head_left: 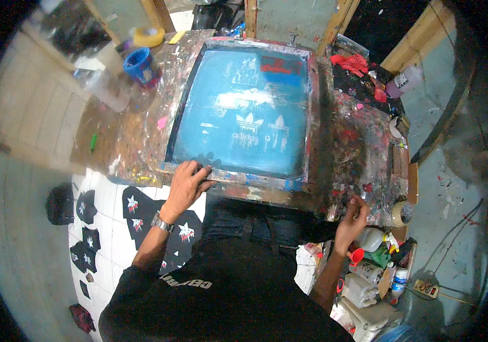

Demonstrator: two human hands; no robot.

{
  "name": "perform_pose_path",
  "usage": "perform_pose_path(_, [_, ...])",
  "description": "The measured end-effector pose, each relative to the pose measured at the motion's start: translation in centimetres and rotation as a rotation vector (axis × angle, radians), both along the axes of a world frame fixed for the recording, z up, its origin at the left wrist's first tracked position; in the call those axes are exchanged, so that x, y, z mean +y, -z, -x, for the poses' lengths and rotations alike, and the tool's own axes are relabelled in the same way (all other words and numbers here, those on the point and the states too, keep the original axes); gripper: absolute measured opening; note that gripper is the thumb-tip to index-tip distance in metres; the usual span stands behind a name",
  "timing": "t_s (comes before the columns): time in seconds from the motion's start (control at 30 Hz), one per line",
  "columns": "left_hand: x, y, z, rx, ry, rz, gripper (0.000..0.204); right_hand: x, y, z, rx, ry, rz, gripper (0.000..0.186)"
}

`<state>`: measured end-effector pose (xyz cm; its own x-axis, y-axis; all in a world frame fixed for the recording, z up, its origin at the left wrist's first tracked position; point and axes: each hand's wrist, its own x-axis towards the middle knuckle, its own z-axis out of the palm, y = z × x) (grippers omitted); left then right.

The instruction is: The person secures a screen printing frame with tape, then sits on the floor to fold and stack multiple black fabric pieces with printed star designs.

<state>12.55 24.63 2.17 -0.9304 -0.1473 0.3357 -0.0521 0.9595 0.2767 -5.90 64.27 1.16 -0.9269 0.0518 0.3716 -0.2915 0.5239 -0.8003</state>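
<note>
My left hand [186, 183] lies on the near left corner of the screen-printing frame [243, 109], fingers spread flat over its near rail; the grip is loose, pressing down rather than wrapped round anything. The frame sits flat on the paint-crusted bench [353, 149], its blue mesh facing up, filling the middle of the bench from the near edge to the far one. My right hand [351, 218] is well apart from it, at the near right edge of the bench, fingers curled against the edge; I cannot tell whether that grip has closed on anything.

What worries me is that only one corner is pinned. I judge that a push there could swing the frame about that corner and smear whatever lies beneath the mesh. My fingertips sit just beside the mesh, so a slip could drag them into the wet area. The blue cup [139, 64] stands at the far left, near the frame, and could tip if the frame jolts. Below my right hand, bottles [370, 239] crowd together; an elbow could knock them over. Printed black cloth pieces [135, 212] lie on the floor to the near left, exposed to drips.
</note>
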Motion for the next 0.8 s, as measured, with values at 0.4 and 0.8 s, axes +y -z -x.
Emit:
perform_pose_path(0.4, [4.5, 1.0, -1.7, -0.269, -0.047, 0.565, 0.062, -9.4, -0.2, 3.0, -0.004, -0.22, -0.24, 0.02])
perform_pose_path(0.8, [5.4, -0.6, -0.8, -0.421, 0.037, 0.276, 0.06, -15.6, 0.4, 3.5, 0.055, -0.389, -0.6, 0.053])
